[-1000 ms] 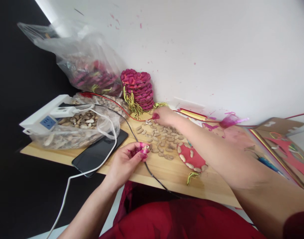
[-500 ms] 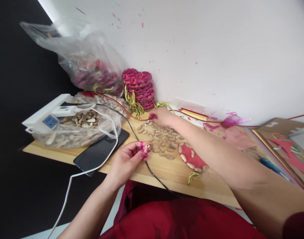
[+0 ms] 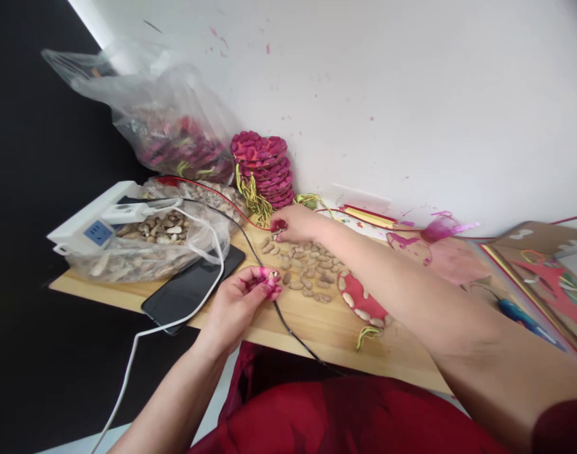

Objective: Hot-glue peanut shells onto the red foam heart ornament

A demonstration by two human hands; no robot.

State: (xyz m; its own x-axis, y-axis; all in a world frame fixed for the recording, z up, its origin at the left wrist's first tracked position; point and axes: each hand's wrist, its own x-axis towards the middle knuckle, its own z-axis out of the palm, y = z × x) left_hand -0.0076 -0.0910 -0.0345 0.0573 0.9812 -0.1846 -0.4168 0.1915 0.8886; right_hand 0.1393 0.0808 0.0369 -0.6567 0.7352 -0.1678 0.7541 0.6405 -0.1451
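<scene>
Pink-stained fingers [image 3: 270, 292] of the left hand [image 3: 237, 301] pinch a small pale piece [image 3: 274, 275] near mid-frame; the right hand [image 3: 295, 224] curls above, behind scattered peanuts [image 3: 310, 273], its grip unclear. Sorting or picking seems in hand; the next move calls for a light, precise pinch.

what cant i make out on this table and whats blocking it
- Head view: what the right hand holds, if anything; its fingers cover it.
- Head view: exactly what the small piece in the left hand is; too small.
- Head view: the red disc's far side; hidden by the right forearm.
- Head view: the upright bag's contents; blurred by cloudy plastic.
</scene>
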